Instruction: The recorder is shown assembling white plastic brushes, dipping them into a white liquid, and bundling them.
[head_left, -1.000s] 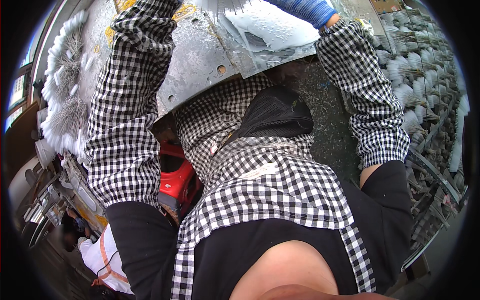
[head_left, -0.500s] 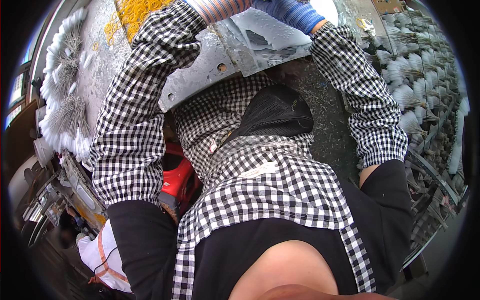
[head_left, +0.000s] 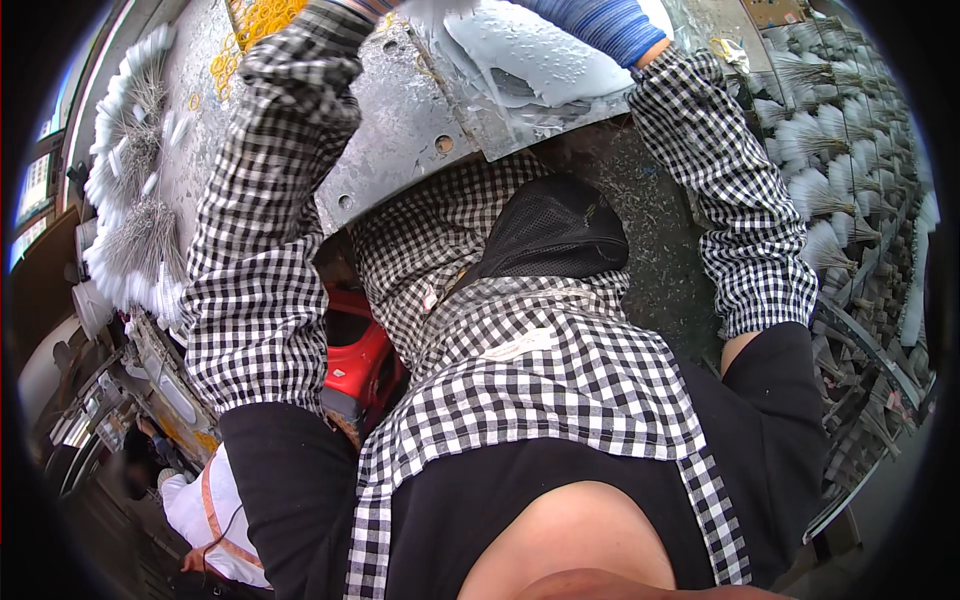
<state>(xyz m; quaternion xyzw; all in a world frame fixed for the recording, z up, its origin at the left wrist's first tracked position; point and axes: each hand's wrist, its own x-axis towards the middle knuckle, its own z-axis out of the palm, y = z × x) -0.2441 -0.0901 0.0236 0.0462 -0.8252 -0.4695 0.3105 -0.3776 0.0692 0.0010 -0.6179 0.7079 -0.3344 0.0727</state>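
My left hand (head_left: 368,6) wears a striped knitted glove and is mostly cut off by the top edge. My right hand (head_left: 600,24), in a blue striped glove, also reaches past that edge. The fingers of both are hidden. Between the hands, a blurred whitish thing (head_left: 436,10) shows at the top edge; I cannot make out what it is or whether a hand holds it. Below my right hand, a wet, bubbly white layer (head_left: 560,62) lies on a sheet (head_left: 510,138) at the front of the metal worktop (head_left: 395,130).
Yellow rings (head_left: 268,14) lie in a heap at the far left of the worktop. Bundles of white-tipped thin stems (head_left: 140,240) line the left side, and rows of similar bundles (head_left: 830,190) fill a rack at right. A red stool-like object (head_left: 350,350) stands beside me. Another person (head_left: 215,510) is at lower left.
My left hand has moved left and up, away from my right hand, uncovering more of the worktop and white layer. The right hand has shifted slightly. The blurred whitish thing has appeared between them.
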